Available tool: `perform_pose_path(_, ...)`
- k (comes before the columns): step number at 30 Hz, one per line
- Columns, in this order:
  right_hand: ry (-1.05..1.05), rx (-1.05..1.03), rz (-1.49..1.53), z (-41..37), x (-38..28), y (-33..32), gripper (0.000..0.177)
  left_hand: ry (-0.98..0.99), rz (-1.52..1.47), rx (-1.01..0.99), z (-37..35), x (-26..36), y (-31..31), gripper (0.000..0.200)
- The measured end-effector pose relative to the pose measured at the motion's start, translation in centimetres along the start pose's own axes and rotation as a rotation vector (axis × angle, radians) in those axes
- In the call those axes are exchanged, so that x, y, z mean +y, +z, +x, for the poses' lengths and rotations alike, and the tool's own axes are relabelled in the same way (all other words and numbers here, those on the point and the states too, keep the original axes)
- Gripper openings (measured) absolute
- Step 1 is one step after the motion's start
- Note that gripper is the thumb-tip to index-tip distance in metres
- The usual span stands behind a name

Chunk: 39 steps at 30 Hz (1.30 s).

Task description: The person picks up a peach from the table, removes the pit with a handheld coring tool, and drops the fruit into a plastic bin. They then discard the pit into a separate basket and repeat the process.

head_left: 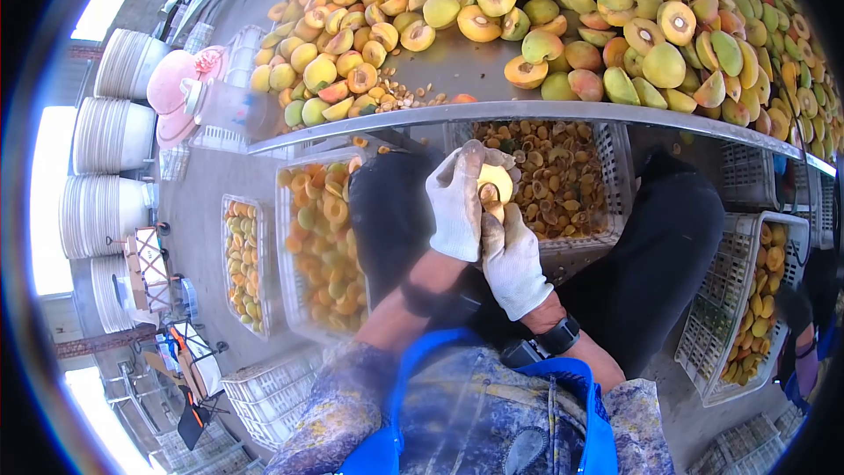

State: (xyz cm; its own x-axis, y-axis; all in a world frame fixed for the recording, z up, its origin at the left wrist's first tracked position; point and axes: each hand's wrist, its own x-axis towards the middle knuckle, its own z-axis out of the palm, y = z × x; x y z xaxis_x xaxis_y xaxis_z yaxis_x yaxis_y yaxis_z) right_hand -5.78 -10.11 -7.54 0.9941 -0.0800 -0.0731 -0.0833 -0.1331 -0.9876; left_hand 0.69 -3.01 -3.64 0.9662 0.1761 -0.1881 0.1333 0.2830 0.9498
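Beyond blue strap (402,376), left hand (455,204) clamped round peach half (495,181), right hand (514,264) curled shut against its cut face, below table's (563,113) near edge, over crate (621,176); light, soft, wet, slippery, best cradled skin-side.

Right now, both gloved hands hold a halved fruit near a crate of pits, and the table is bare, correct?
No. The head view shows the table piled with fruit, not bare. Left hand and right hand do hold a halved fruit near the crate of pits.
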Motion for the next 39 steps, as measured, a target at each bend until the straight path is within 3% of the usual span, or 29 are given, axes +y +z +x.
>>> perform_pose_path(7, 0.022, -0.053, 0.024, 0.2, -0.1, -0.3, 0.025, 0.04, 0.064, -0.005, 0.0, -0.3, -0.5, 0.03)
perform_pose_path(10, -0.001, -0.051, -0.043, 0.2, 0.9, 0.0, 0.035, 0.038, 0.034, -0.008, 0.0, -0.2, -0.4, 0.031)
perform_pose_path(13, -0.017, -0.003, -0.059, 0.2, 0.2, 0.0, 0.024, 0.017, -0.002, -0.031, -0.1, 0.2, -0.2, 0.033)
perform_pose_path(22, -0.033, 0.043, -0.033, 0.2, 0.3, 0.5, 0.025, 0.028, 0.019, -0.007, 0.2, -0.2, -0.2, 0.036)
perform_pose_path(28, 0.062, -0.059, 0.054, 0.1, -0.2, -0.1, 0.028, -0.007, 0.075, -0.001, 0.2, -0.1, -0.4, 0.03)
perform_pose_path(31, -0.136, -0.114, 0.073, -0.6, 3.0, 0.1, 0.031, -0.032, 0.119, -0.057, 0.6, -0.5, -0.9, 0.027)
perform_pose_path(33, 0.458, -0.326, 0.405, -0.5, -0.4, -2.0, 0.037, -0.116, 0.081, -0.074, 0.6, 0.0, -0.8, 0.028)
perform_pose_path(34, 0.611, -0.412, 0.476, 0.0, -2.1, -3.3, 0.04, -0.125, 0.076, -0.087, 0.6, 0.1, -0.8, 0.028)
perform_pose_path(39, 0.747, -0.507, 0.747, -0.3, -2.8, -3.7, 0.04, -0.029, 0.096, -0.144, 0.1, 0.5, -0.8, 0.024)
